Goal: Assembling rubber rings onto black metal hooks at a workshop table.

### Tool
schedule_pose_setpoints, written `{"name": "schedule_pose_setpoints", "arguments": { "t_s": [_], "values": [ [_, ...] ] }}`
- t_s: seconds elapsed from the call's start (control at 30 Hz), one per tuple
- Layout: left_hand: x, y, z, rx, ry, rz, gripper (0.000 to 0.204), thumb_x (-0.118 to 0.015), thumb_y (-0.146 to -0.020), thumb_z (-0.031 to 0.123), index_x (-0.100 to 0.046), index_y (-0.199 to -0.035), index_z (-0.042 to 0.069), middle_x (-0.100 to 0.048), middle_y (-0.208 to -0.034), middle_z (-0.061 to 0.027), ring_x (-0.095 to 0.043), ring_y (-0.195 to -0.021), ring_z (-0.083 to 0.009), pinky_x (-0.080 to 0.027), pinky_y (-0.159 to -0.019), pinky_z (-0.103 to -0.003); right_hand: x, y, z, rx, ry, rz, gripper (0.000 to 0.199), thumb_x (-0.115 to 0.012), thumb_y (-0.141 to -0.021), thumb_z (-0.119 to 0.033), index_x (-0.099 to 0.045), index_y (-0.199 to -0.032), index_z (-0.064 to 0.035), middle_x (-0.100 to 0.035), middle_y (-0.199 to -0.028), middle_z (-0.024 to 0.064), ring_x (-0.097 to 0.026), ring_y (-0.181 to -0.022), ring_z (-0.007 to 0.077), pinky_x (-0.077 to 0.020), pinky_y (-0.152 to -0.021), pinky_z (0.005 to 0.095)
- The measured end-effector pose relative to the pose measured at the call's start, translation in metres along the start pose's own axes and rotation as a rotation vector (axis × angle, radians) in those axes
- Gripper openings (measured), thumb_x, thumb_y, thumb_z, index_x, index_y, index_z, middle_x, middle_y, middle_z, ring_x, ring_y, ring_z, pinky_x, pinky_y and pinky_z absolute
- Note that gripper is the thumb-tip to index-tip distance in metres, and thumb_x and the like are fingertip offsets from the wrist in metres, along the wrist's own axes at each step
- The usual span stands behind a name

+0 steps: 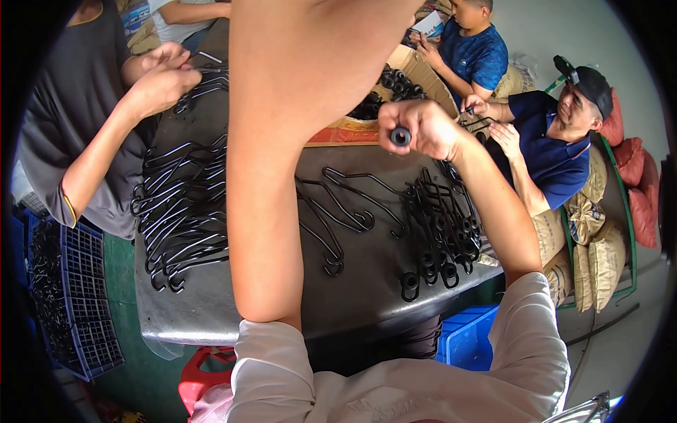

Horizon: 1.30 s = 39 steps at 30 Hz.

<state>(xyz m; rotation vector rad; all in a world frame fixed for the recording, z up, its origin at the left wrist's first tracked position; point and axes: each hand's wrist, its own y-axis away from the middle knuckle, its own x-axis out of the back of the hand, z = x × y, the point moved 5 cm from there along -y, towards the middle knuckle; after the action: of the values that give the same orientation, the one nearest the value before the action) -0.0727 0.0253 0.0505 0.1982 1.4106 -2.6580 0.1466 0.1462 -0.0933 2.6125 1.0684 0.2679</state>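
My right hand [422,130] is closed on a short black bushing [400,136], its round hole facing me, over the near side of a carton. My left arm [266,240] rises through the middle of the view. Very close to the camera, the wrist or heel of my left hand [317,63] fills the top; its fingers are out of the picture. Below my right hand lies a pile of bent black rods with round bushings on their ends [441,240]. Plain bent black rods with hooked ends [187,211] lie in rows at left, and a few more rods [352,201] lie mid-table.
An open cardboard carton [338,136] of black bushings stands on the metal table [190,321]. Co-workers handle rods at left [151,88] and right [493,120]. Blue crates [92,310] stand at lower left, a blue bin [465,342] below the table, sacks [606,261] at right.
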Motion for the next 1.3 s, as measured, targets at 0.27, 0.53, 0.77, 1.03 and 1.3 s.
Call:
{"name": "schedule_pose_setpoints", "arguments": {
  "t_s": [0.27, 0.53, 0.77, 1.03, 1.3],
  "values": [
    [-0.013, 0.003, -0.006, 0.038, 0.068, 0.018, 0.030, -0.068, -0.097, 0.014, -0.065, -0.069, 0.004, -0.059, -0.059, 0.0026, -0.048, -0.051, -0.0002, -0.034, -0.047, -0.017, -0.006, 0.012, 0.056, -0.202, 0.502, 0.179, 0.046, -0.066, -0.094, -0.048, -0.052, -0.079, -0.0070, -0.052, -0.071, 0.0018, -0.039, -0.054, 0.0082, -0.0318, -0.048, 0.0237],
    [-0.011, 0.005, -0.018, 0.054, -0.048, -0.013, 0.024, -0.068, -0.098, 0.019, -0.070, -0.084, -0.001, -0.067, -0.072, -0.0026, -0.059, -0.065, -0.0053, -0.046, -0.060, -0.019, -0.023, -0.004, 0.069, 0.082, 1.132, 0.078, 0.030, -0.067, -0.090, -0.030, -0.071, -0.085, -0.0008, -0.067, -0.079, 0.0190, -0.068, -0.082, 0.0340, -0.0499, -0.074, 0.0446],
    [-0.027, 0.004, -0.025, 0.078, -0.042, -0.098, 0.027, -0.067, -0.099, 0.021, -0.069, -0.085, -0.001, -0.064, -0.074, -0.0020, -0.055, -0.067, -0.0057, -0.043, -0.065, -0.019, -0.041, 0.022, 0.016, 0.320, 0.929, -0.023, 0.032, -0.066, -0.097, -0.020, -0.054, -0.076, 0.0010, -0.048, -0.063, 0.0126, -0.042, -0.060, 0.0217, -0.0391, -0.060, 0.0389],
    [-0.035, 0.004, -0.022, -0.073, -0.036, -0.021, 0.019, -0.070, -0.097, 0.015, -0.068, -0.089, -0.001, -0.066, -0.075, -0.0024, -0.059, -0.069, -0.0055, -0.044, -0.067, -0.019, -0.026, 0.086, -0.040, 0.667, 0.768, 0.221, 0.031, -0.070, -0.095, -0.020, -0.056, -0.076, -0.0008, -0.048, -0.060, 0.0081, -0.041, -0.057, 0.0156, -0.0369, -0.055, 0.0351],
    [-0.084, 0.021, -0.033, 0.176, -0.158, -0.180, 0.036, -0.057, -0.103, 0.031, -0.055, -0.119, -0.001, -0.064, -0.098, -0.0048, -0.057, -0.088, -0.0102, -0.043, -0.080, -0.024, 0.001, 0.129, -0.037, 0.655, 0.097, 0.263, 0.028, -0.065, -0.100, -0.017, -0.063, -0.079, 0.0018, -0.052, -0.059, -0.0021, -0.044, -0.051, 0.0040, -0.0305, -0.047, 0.0234]
  ]
}}
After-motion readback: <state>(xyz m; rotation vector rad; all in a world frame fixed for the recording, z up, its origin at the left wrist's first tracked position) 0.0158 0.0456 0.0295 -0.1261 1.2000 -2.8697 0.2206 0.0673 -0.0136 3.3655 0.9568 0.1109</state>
